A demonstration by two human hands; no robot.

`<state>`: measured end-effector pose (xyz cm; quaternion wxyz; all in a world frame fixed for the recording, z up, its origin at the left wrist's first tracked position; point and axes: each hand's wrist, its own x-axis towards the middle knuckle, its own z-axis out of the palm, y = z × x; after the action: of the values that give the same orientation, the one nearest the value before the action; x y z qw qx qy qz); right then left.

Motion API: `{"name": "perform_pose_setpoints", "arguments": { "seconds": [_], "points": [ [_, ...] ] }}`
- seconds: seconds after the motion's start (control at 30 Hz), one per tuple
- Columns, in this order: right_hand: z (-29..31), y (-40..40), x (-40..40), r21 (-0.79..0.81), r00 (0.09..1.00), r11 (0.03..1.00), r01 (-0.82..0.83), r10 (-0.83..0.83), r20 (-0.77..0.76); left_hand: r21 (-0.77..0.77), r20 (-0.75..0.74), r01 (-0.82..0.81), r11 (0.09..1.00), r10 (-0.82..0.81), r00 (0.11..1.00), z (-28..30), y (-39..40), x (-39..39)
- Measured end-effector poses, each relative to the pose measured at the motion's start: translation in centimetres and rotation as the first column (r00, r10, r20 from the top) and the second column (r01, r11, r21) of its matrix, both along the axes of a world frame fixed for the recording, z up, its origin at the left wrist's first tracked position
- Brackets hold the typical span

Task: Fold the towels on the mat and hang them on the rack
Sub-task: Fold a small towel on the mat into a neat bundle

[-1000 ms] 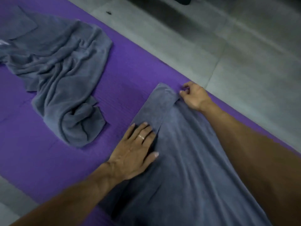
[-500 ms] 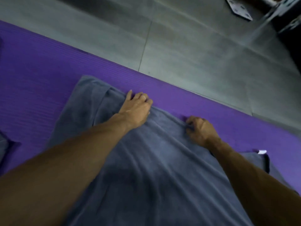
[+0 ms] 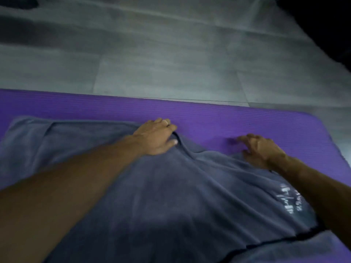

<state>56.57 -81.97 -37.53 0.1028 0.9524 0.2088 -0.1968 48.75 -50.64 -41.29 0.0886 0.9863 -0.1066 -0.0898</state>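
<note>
A grey towel [image 3: 171, 196] lies spread across the purple mat [image 3: 228, 118], with a white print near its right side. My left hand [image 3: 157, 137] reaches over the towel's far edge. Its fingers curl over that edge, its thumb presses on top, and a fold bunches up beside it. My right hand [image 3: 262, 150] sits farther right at the same edge, with bent, spread fingers over the mat and the towel's border; it is blurred. A second layer of grey towel [image 3: 284, 251] shows at the bottom right, under a dark seam.
Grey floor tiles [image 3: 171, 69] lie beyond the mat's far edge. The mat's rounded corner [image 3: 319, 120] is at the right. A dark shape [image 3: 326, 25] fills the top right corner. No rack is in view.
The view has swung right, so the crumpled second towel is out of sight. Both hands have slid rightwards along the towel's far edge, and my right hand's fingers have loosened.
</note>
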Motion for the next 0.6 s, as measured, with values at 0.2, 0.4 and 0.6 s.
{"name": "perform_pose_setpoints", "arguments": {
  "seconds": [0.2, 0.4, 0.6],
  "points": [
    [-3.7, -8.7, 2.0, 0.175, 0.906, 0.893, 0.414, -0.424, 0.019, -0.015, -0.018, 0.088, 0.996, -0.088, 0.996, -1.6, -13.3, 1.2],
    [-2.9, -12.4, 7.2, 0.489, 0.836, 0.690, 0.533, -0.518, -0.179, -0.257, -0.062, -0.242, 0.935, 0.234, 0.970, -0.4, -16.1, 4.2],
    [-2.7, -15.4, 12.9, 0.681, 0.678, 0.416, 0.603, -0.717, -0.163, -0.166, -0.033, -0.400, 0.901, 0.400, 0.916, 0.0, -19.3, 11.5]
  ]
}}
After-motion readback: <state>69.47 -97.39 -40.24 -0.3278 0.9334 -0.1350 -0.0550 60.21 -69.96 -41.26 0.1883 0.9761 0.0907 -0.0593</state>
